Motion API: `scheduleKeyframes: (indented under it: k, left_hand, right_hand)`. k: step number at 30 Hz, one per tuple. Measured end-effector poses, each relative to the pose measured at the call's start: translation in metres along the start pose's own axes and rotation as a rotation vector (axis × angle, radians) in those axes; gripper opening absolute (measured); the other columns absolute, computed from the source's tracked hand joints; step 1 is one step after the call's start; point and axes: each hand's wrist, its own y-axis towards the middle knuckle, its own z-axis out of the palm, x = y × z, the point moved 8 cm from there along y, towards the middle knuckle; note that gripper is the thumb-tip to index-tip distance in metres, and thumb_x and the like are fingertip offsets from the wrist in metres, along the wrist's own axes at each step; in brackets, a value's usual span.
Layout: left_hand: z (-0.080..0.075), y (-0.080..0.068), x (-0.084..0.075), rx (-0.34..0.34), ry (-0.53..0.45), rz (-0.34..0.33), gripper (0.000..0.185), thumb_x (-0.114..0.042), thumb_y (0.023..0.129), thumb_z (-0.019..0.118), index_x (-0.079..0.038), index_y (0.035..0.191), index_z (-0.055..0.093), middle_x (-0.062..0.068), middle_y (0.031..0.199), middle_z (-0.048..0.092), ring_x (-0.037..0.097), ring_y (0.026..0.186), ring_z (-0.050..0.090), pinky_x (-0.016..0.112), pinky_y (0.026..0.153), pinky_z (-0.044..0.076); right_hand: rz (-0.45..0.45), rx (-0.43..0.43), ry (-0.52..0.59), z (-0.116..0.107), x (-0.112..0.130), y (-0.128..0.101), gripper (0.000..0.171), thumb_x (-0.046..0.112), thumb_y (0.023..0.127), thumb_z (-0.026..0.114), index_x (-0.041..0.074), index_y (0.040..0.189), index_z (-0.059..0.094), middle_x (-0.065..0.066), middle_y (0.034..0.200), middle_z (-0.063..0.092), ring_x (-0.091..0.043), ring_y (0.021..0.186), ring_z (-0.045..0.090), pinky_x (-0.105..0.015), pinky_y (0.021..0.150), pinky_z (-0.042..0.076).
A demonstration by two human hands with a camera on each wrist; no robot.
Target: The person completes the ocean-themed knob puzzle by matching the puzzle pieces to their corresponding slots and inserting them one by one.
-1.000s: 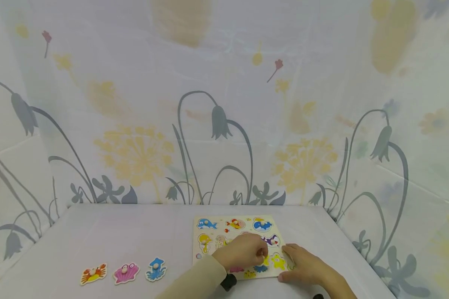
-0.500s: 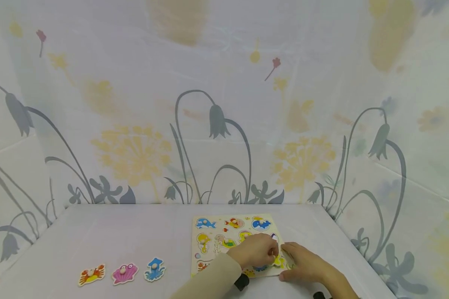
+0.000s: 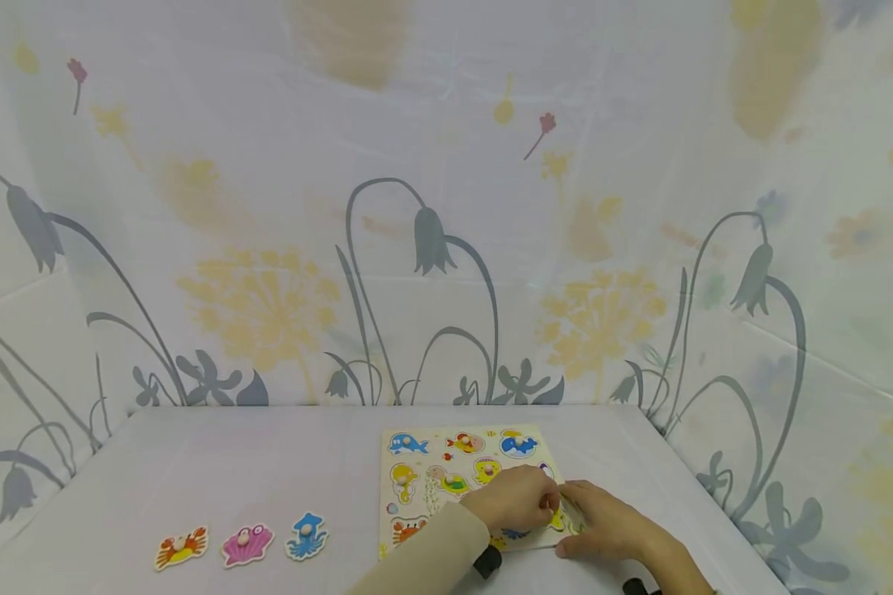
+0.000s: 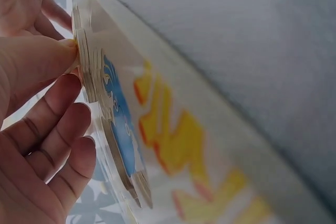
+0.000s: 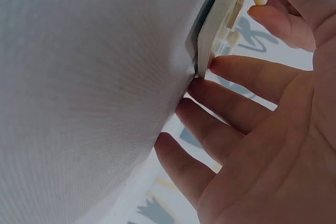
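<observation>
My left hand (image 3: pixel 517 500) reaches over the right part of a wooden sea-animal puzzle board (image 3: pixel 435 440). Thumb and index finger pinch the knob of a yellow puzzle piece (image 3: pixel 558 522), apparently a starfish; the hand hides most of it. In the left wrist view the other fingers (image 4: pixel 58 129) are loosely bent beside the board, near a blue puzzle piece (image 4: pixel 122 129). My right hand (image 3: pixel 613 525) rests against the board's right end. Its fairly straight fingers (image 5: pixel 252 74) touch the board's edge and the tabletop.
Left of the board lie a crab piece (image 3: pixel 182 548), a pink shell piece (image 3: pixel 247 545) and a blue squid piece (image 3: pixel 308 537). Whale (image 3: pixel 408 444), fish (image 3: pixel 465 444) and seahorse (image 3: pixel 403 483) pictures show on the board. A flower-patterned cloth (image 3: pixel 305 207) stands behind the table.
My left hand has moved right across the board with the yellow piece, uncovering the printed crab at the board's lower left. My right hand has stayed at the board's right end.
</observation>
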Motion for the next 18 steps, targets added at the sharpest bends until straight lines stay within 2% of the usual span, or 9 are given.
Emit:
scheduleKeyframes:
  k: [9,18]
  left_hand:
    - [0.0004,0.0020,0.0008,0.010,-0.015,-0.023,0.006,-0.018,0.087,0.069,-0.024,0.085,0.069,-0.013,0.073,0.054,0.003,0.072,0.047,0.019,0.067,0.038]
    - [0.0013,0.0027,-0.0003,0.010,-0.013,-0.008,0.007,-0.017,0.087,0.069,-0.024,0.088,0.071,-0.016,0.075,0.055,0.002,0.074,0.047,0.018,0.070,0.040]
  right_hand:
    - [-0.002,-0.008,-0.011,0.0006,-0.0022,0.0007,0.078,0.045,0.067,0.081,0.007,0.130,0.054,-0.018,0.134,0.049,-0.040,0.124,0.043,-0.060,0.099,0.032]
    - [0.021,-0.013,0.001,0.0000,-0.0021,0.0003,0.078,0.046,0.066,0.082,0.009,0.129,0.054,-0.017,0.133,0.050,-0.038,0.123,0.045,-0.059,0.099,0.033]
